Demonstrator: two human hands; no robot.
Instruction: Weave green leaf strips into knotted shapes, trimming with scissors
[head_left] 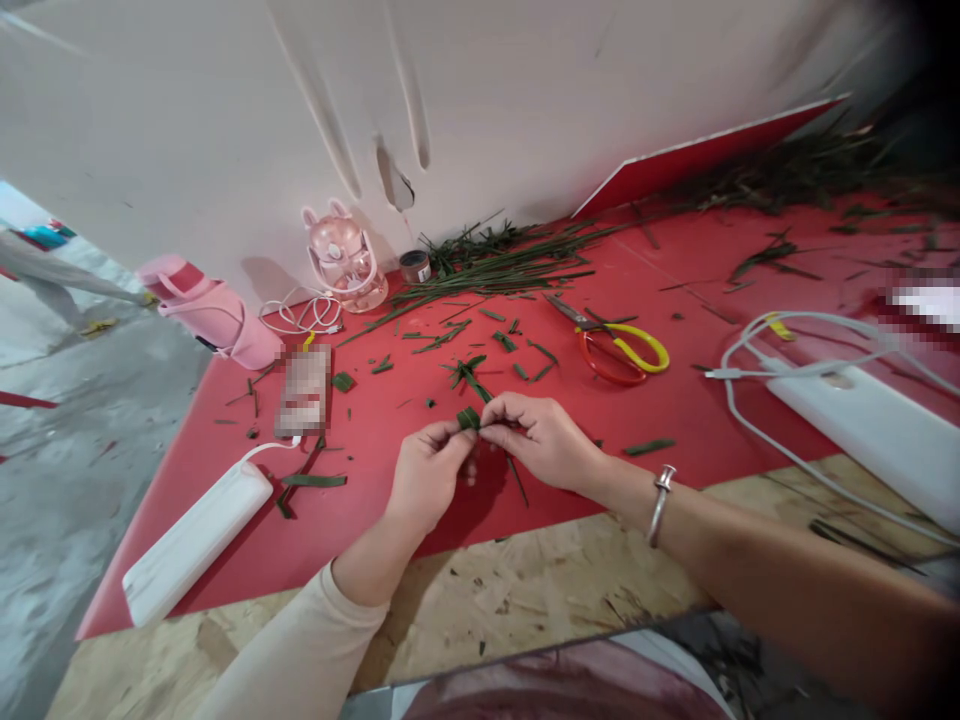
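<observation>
Head camera shows left hand (425,475) and right hand (551,443) close together, folded leaf (469,418) pinched between them; uneven pull, I judge, could loosen its folds.

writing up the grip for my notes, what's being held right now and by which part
The small green woven leaf piece: left hand pinches its left side, right hand its right.

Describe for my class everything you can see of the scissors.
The scissors lie flat on the red surface, beyond the right hand and nearer than the bundle of green strips. The dark blades look metal and point away and to the left. One handle loop is yellow, the other orange-red; both look plastic-coated. Neither hand touches them. A dark scrap seems to lie at the pivot; whether it touches is unclear.
</observation>
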